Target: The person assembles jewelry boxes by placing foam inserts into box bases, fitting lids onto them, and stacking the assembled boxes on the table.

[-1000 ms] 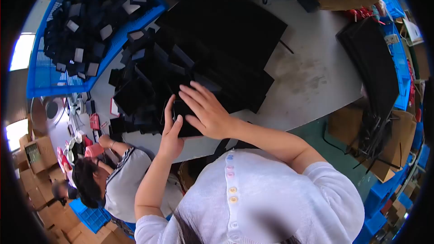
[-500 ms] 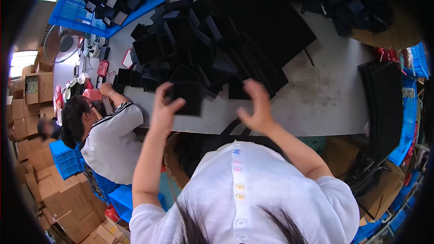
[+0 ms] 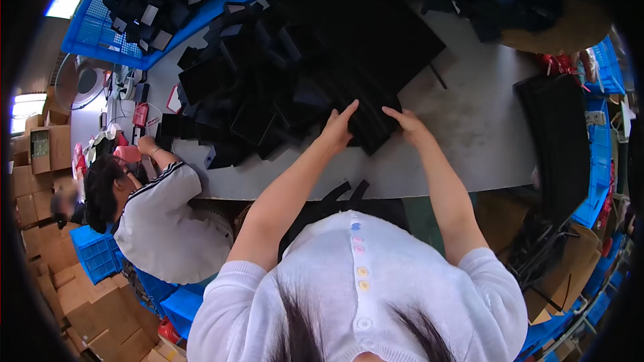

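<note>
Long black strips [image 3: 371,135], lying side by side or stacked, run down toward the table's front edge. My left hand [image 3: 339,130] grips their left side, thumb on top and fingers partly hidden. On the opposite side, my right hand [image 3: 410,125] holds the right edge with its thumb extended over it. Beyond them lies a large flat black sheet [image 3: 376,27]. To the left of my left hand is a heap of black open boxes [image 3: 255,123], some tilted.
A blue crate [image 3: 100,43] of small dark boxes stands at the back left. A person in a white striped shirt [image 3: 161,221] sits at the left. Dark items [image 3: 496,0] lie at the back right, and a tall black stack [image 3: 553,141] stands beyond the table's right end.
My left hand has moved right from the black box by the front edge, which it has left. Both hands have come together around the black strips. The view has shifted slightly.
</note>
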`<state>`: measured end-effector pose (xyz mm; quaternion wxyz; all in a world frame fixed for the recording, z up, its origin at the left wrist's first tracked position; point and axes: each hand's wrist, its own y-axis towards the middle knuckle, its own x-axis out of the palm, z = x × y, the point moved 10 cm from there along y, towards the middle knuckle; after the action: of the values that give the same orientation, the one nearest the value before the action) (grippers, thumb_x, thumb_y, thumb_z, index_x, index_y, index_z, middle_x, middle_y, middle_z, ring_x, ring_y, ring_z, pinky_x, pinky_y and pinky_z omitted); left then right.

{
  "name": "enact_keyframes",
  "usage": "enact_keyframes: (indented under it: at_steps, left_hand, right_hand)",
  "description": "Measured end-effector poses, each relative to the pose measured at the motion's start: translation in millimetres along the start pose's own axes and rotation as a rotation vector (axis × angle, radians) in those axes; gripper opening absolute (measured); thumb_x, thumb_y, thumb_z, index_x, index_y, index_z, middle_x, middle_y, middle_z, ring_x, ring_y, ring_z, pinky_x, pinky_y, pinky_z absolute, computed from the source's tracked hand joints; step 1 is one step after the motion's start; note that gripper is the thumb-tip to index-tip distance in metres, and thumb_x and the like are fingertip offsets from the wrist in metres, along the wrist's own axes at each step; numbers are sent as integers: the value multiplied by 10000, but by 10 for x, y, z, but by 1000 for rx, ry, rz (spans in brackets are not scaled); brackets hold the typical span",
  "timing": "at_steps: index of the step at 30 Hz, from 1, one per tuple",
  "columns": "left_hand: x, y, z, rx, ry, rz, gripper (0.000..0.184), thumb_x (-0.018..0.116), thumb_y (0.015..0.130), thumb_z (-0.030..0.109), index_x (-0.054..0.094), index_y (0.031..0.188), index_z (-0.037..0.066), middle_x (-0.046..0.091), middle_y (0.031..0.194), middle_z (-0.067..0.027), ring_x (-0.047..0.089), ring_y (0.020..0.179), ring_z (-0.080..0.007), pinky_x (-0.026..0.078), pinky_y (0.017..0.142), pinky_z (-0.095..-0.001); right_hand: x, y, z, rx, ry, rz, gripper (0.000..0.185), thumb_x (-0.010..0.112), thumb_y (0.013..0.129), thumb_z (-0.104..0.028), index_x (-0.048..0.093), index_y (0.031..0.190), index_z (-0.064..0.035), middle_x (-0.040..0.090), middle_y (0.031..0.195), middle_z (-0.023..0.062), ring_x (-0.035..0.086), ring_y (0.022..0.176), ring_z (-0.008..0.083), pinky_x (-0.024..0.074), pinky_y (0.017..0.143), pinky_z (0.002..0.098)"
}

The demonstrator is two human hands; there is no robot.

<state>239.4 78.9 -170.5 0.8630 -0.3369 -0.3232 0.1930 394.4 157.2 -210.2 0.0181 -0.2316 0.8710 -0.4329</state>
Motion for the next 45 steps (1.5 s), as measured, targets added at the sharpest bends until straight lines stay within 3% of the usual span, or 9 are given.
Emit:
enact_keyframes:
  at_steps: [4, 9, 15, 24, 28, 32, 36, 39, 45]
  left_hand:
    - [212, 302, 34, 31, 86, -36, 1043, 739, 815, 430, 49, 1507, 64, 256, 1526, -150, 308, 1386, -289, 275, 1117, -471]
    - [398, 349, 374, -48, 206, -14, 938, 760, 793, 415, 236, 1458, 12, 461, 1396, -158, 489, 1239, -301, 412, 1016, -480]
    - [-84, 860, 785, 240, 292, 301, 762, 832, 711, 140, 382, 1292, -57, 527, 1273, -219, 574, 1117, -352, 473, 966, -470]
    - [-307, 339, 593, -128, 387, 77, 809, 742, 782, 412, 371, 1405, 52, 521, 1300, -150, 530, 1160, -275, 497, 883, -431]
    - [-60, -407, 769, -113, 817, -149, 788, 694, 828, 429, 359, 1431, 47, 497, 1342, -163, 524, 1166, -275, 473, 928, -455]
    - [666, -427, 1136, 175, 432, -443, 845, 635, 864, 499, 247, 1500, 101, 461, 1391, -169, 477, 1231, -302, 386, 1033, -482]
    - [1184, -121, 1900, 27, -38, -444, 795, 494, 921, 571, 202, 1514, 129, 414, 1439, -207, 396, 1331, -373, 296, 1101, -521]
    - [1034, 421, 2693, 433, 130, -274, 606, 623, 892, 175, 362, 1410, 2, 640, 1158, -175, 652, 1018, -270, 454, 964, -428]
    - [282, 843, 3714, 575, 556, 49, 384, 561, 830, -48, 590, 1211, -6, 665, 1070, -170, 680, 919, -242, 564, 677, -335]
  right_hand:
    - [28, 16, -2, -21, 309, -53, 692, 795, 775, -307, 453, 1342, -103, 542, 1298, 104, 505, 1203, 270, 440, 929, 508]
    - [-50, 196, -153, -56, 289, -34, 705, 809, 747, -210, 445, 1341, -98, 563, 1250, 104, 543, 1153, 260, 478, 911, 461]
    - [-217, 142, -254, -113, -84, -81, 701, 805, 723, -133, 471, 1332, -39, 589, 1211, 114, 550, 1142, 233, 473, 944, 365]
    - [-1948, -490, -775, -393, 512, 23, 642, 732, 795, -157, 464, 1373, -82, 617, 1217, 71, 606, 1090, 222, 485, 961, 371]
    - [-1751, -1131, -1694, -653, 447, -129, 776, 772, 701, -239, 453, 1381, -41, 558, 1313, 128, 592, 1125, 308, 475, 982, 385]
    - [-1046, -1124, -2362, -780, 406, -27, 880, 716, 712, -453, 402, 1418, -32, 515, 1372, 118, 566, 1172, 327, 500, 950, 388]
    - [243, -613, -2872, -735, 297, -590, 845, 785, 700, -278, 385, 1405, -37, 590, 1221, 214, 615, 1088, 298, 509, 942, 391]
    - [434, 303, -2823, -495, 323, -414, 824, 776, 760, -208, 344, 1448, -73, 575, 1263, 125, 603, 1083, 247, 497, 938, 378]
    - [440, 931, -2682, -281, 158, 102, 810, 809, 736, -269, 392, 1404, -80, 557, 1293, 115, 500, 1224, 244, 436, 981, 417]
